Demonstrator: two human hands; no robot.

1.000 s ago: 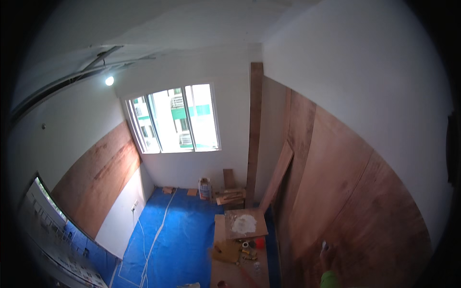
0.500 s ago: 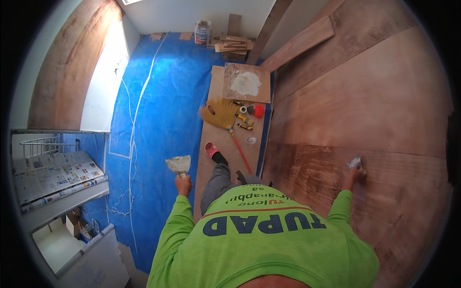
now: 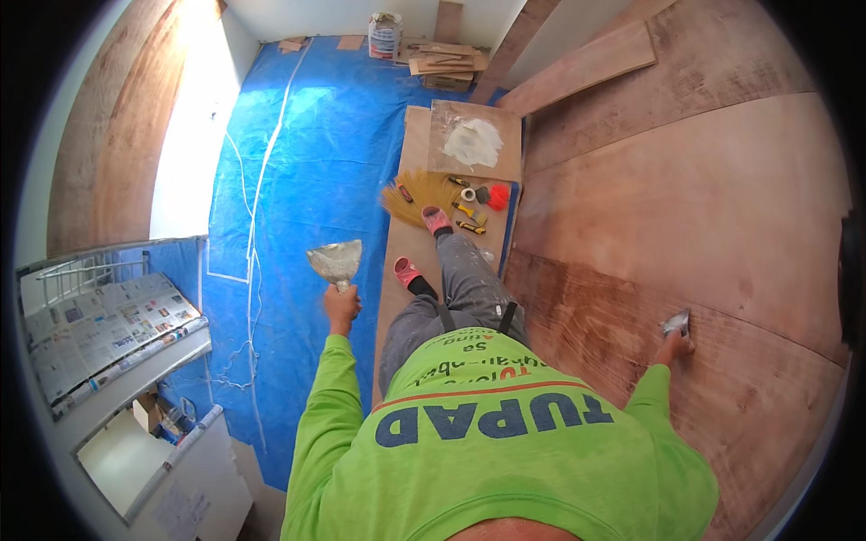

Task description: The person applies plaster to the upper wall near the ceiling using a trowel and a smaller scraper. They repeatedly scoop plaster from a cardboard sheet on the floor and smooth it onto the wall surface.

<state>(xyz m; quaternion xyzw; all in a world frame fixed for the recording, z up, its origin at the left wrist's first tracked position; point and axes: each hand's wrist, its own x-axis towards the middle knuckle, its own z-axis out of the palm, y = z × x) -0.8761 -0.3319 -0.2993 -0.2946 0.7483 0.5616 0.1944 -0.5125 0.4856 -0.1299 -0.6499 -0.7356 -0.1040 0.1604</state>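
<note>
My left hand [image 3: 341,308] is closed round the handle of a wide putty knife [image 3: 336,261], held over the blue sheet, its broad blade smeared with pale filler. Out to the right, my right hand [image 3: 673,346] grips a smaller putty knife [image 3: 676,322] at the plywood panel [image 3: 667,207]. Its blade seems to touch the wood just below a seam, where the grain is darker and streaked. Fingers partly hide both handles.
Ahead of my feet, a board bears a patch of white filler [image 3: 474,142]. A straw broom [image 3: 413,194], a cutter [image 3: 471,227], a tape roll [image 3: 467,194] and a red item [image 3: 498,197] lie nearby. A white cord [image 3: 262,180] crosses the blue sheet [image 3: 316,144]. Wood scraps [image 3: 446,63] and a bucket [image 3: 384,36] stand beyond.
My right leg has come forward, its foot now by the broom and covering the handle. The wide putty knife has risen slightly; the small one has shifted a little along the panel.
</note>
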